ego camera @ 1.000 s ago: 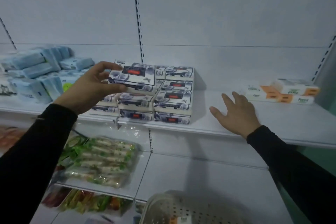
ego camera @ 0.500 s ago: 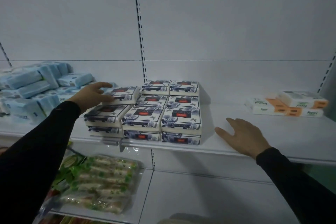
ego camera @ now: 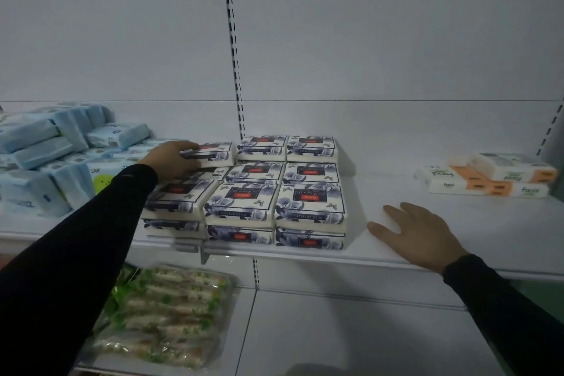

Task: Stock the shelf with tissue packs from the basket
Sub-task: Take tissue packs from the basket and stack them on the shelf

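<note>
Left hand (ego camera: 171, 159) gripping glossy rectangular tissue pack (ego camera: 213, 152), smooth white shelf (ego camera: 396, 192)

On the shelf (ego camera: 396, 192) we see a block of tissue packs (ego camera: 274, 192) at the middle, three across and stacked. Our left hand (ego camera: 171, 159) grips a pack (ego camera: 213, 152) at the block's back left corner. Our right hand (ego camera: 418, 235) rests flat on the shelf just right of the block. More packs (ego camera: 52, 162) pile at far left, a few (ego camera: 488, 177) at far right. Wrapped goods (ego camera: 168, 314) lie on the lower shelf (ego camera: 351, 339).
</note>
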`<move>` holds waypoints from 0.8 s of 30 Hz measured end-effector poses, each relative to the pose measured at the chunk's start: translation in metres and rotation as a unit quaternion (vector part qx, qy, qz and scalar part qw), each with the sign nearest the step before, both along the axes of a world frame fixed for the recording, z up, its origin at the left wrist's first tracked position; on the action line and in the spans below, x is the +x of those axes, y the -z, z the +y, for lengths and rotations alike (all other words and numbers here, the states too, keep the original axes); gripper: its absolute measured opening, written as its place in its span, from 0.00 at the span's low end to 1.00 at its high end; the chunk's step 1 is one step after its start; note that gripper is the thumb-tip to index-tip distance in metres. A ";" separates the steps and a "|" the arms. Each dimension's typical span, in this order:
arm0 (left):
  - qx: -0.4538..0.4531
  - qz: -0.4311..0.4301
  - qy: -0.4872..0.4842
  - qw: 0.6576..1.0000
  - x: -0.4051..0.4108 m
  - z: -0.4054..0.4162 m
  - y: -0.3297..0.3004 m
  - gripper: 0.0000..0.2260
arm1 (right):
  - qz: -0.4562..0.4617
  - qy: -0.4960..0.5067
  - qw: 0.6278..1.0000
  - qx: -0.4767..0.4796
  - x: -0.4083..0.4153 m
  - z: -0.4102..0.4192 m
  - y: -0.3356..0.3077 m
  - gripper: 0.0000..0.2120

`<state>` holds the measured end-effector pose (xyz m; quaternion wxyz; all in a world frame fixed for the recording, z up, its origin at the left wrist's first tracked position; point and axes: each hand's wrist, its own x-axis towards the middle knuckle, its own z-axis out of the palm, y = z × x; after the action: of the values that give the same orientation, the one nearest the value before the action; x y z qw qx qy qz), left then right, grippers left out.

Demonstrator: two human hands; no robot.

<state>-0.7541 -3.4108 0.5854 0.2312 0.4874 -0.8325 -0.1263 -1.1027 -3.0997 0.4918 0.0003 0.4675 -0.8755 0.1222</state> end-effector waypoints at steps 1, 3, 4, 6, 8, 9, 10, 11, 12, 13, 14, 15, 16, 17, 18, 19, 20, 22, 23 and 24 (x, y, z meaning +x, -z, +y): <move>-0.002 -0.009 -0.003 1.000 -0.004 -0.003 -0.001 0.21 | 0.000 0.001 1.000 -0.001 -0.001 0.000 0.001 0.37; -0.006 -0.022 -0.007 1.000 -0.011 -0.009 -0.004 0.21 | 0.000 0.002 1.000 -0.004 -0.001 0.000 0.002 0.37; -0.009 -0.026 -0.010 1.000 -0.015 -0.012 -0.004 0.21 | -0.001 0.002 1.000 -0.009 -0.002 -0.001 0.002 0.37; -0.010 -0.030 -0.016 0.999 -0.022 -0.018 -0.005 0.21 | -0.003 0.003 1.000 -0.019 -0.002 -0.001 0.004 0.36; -0.003 -0.023 -0.017 1.000 -0.028 -0.024 -0.006 0.20 | -0.002 0.004 1.000 -0.025 -0.002 -0.001 0.004 0.36; 0.002 -0.016 -0.016 1.000 -0.030 -0.027 -0.006 0.20 | 0.001 0.004 1.000 -0.026 -0.002 -0.001 0.005 0.36; 0.006 -0.010 -0.016 1.000 -0.032 -0.030 -0.005 0.20 | 0.003 0.004 1.000 -0.027 -0.002 -0.001 0.005 0.35; 0.011 -0.005 -0.017 1.000 -0.035 -0.033 -0.004 0.20 | 0.006 0.004 1.000 -0.028 -0.002 -0.001 0.005 0.35; 0.013 -0.003 -0.018 1.000 -0.037 -0.035 -0.004 0.20 | 0.007 0.005 1.000 -0.028 -0.002 -0.001 0.005 0.35; 0.015 -0.004 -0.018 1.000 -0.039 -0.036 -0.003 0.21 | 0.009 0.005 1.000 -0.027 -0.002 -0.002 0.004 0.35; 0.016 -0.006 -0.018 1.000 -0.041 -0.037 -0.002 0.22 | 0.011 0.005 1.000 -0.026 -0.002 -0.002 0.004 0.35; 0.021 -0.006 -0.017 1.000 -0.042 -0.037 -0.001 0.22 | 0.012 0.005 1.000 -0.025 -0.002 -0.002 0.004 0.35; 0.027 -0.006 -0.015 1.000 -0.043 -0.037 -0.001 0.23 | 0.012 0.006 1.000 -0.024 -0.002 -0.003 0.004 0.35; 0.033 -0.006 -0.013 0.999 -0.043 -0.037 -0.001 0.25 | 0.010 0.007 1.000 -0.024 -0.002 -0.003 0.004 0.35; 0.036 -0.005 -0.010 0.999 -0.043 -0.036 0.000 0.26 | 0.008 0.008 1.000 -0.024 -0.002 -0.003 0.004 0.35; 0.037 -0.002 -0.008 0.999 -0.042 -0.036 -0.001 0.28 | 0.005 0.008 1.000 -0.024 -0.001 -0.003 0.003 0.35; 0.038 0.003 -0.008 0.999 -0.040 -0.034 -0.001 0.29 | 0.003 0.008 1.000 -0.026 -0.001 -0.002 0.003 0.35; 0.037 0.016 -0.012 0.999 -0.035 -0.029 -0.003 0.30 | -0.003 0.008 0.999 -0.037 -0.001 -0.001 0.003 0.35; 0.035 0.023 -0.013 0.999 -0.032 -0.026 -0.004 0.30 | -0.006 0.009 0.999 -0.041 0.000 -0.001 0.003 0.35; 0.033 0.032 -0.013 0.999 -0.028 -0.023 -0.006 0.29 | -0.009 0.012 0.999 -0.043 0.000 -0.001 0.003 0.35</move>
<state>-0.7822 -3.4334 0.5914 0.2432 0.5010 -0.8138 -0.1660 -1.1025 -3.1012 0.4892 0.0136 0.4558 -0.8747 0.1643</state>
